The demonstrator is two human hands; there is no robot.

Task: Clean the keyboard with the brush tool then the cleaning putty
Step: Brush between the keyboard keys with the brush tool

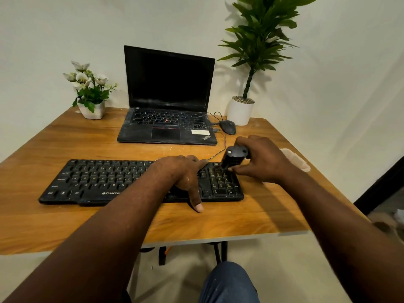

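The left hand (pixel 185 174) is covering keyboard (pixel 98 182) keys; the right hand (pixel 263 159) is partly hiding the brush tool (pixel 234 157) and, at 3 o'clock, a pale object (pixel 298 160).

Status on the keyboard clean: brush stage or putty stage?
Nothing shows as finished. In hand: the right hand holds the black brush tool, tip down on the number pad of the keyboard; the left hand rests flat on the keys. Left: the putty pass; no putty in view, only a pale container behind the right hand.
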